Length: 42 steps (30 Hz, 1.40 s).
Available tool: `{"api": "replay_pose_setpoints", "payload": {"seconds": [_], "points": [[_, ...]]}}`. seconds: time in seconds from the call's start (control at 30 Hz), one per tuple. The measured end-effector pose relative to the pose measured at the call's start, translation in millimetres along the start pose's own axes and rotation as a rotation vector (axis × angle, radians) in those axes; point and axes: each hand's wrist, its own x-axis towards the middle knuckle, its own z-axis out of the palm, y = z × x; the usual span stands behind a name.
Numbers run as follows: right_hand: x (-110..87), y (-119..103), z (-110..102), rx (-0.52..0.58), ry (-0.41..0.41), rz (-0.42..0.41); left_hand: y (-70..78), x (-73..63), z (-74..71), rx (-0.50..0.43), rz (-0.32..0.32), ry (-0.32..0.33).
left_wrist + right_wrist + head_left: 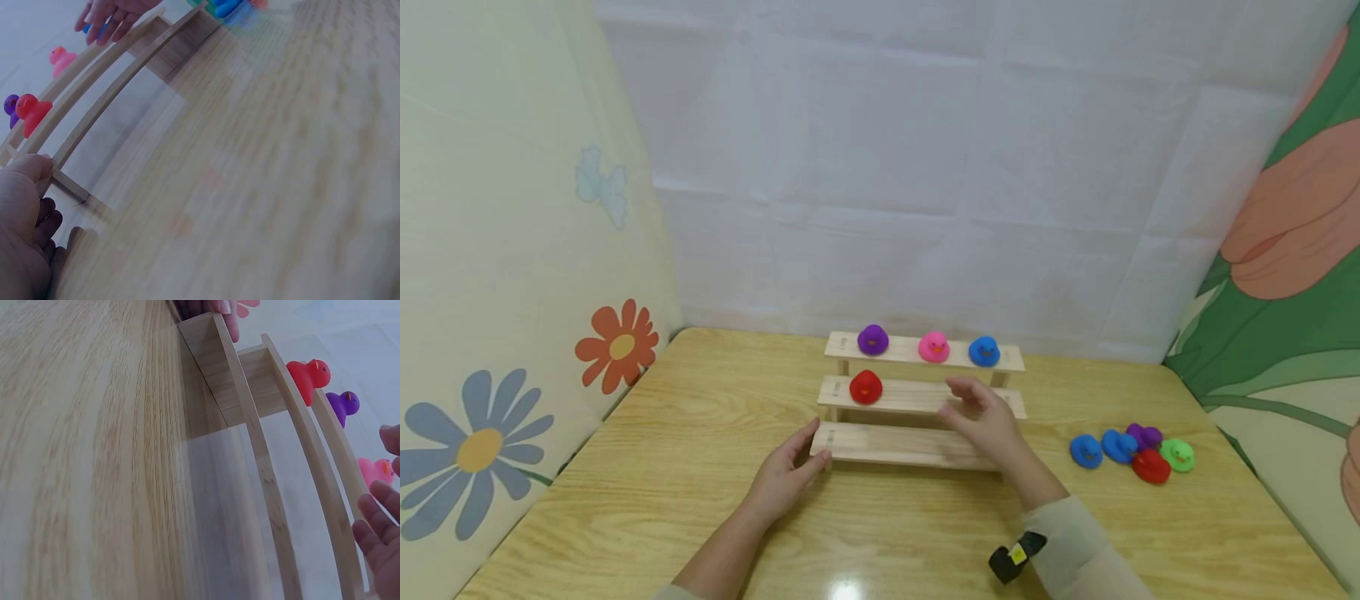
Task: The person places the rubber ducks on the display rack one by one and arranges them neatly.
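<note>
A three-step wooden rack (895, 444) stands on the table. On its top step sit a purple duck (873, 340), a pink duck (934, 347) and a blue duck (984, 352); a red duck (867, 387) sits at the left of the middle step. My left hand (781, 479) holds the left end of the lowest step, its thumb at the front edge in the left wrist view. Over the right part of the middle step is my right hand (988, 423), fingers loosely bent and nothing between them. It hides part of the lower two steps.
Right of the rack, a loose cluster lies on the table (700, 433): two blue ducks (1086, 451), a purple duck (1145, 437), a red duck (1152, 467) and a green duck (1180, 455). A white cloth (887, 167) hangs behind; flower-patterned panels (490, 292) flank the table.
</note>
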Motion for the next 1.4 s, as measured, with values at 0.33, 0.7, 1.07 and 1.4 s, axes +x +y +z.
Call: {"api": "replay_pose_setpoints", "payload": {"seconds": [0.33, 0.7, 1.07, 1.4], "points": [[-11.9, 10.6, -24.8, 0.017, 0.054, 0.025, 0.7, -0.2, 0.6, -0.004, 0.0, 0.007], [-23.5, 24.2, -57.9, -0.01, 0.15, 0.022, 1.7, -0.1, 0.3, 0.01, -0.011, 0.007], [-38.8, 38.2, -83.4, -0.054, 0.237, 0.081, 1.4, -0.4, 0.2, 0.008, -0.012, 0.003], [-47.9, 50.0, -104.0, -0.122, 0.239, 0.199, 2.9, -1.3, -0.2, -0.006, -0.022, -0.004]]}}
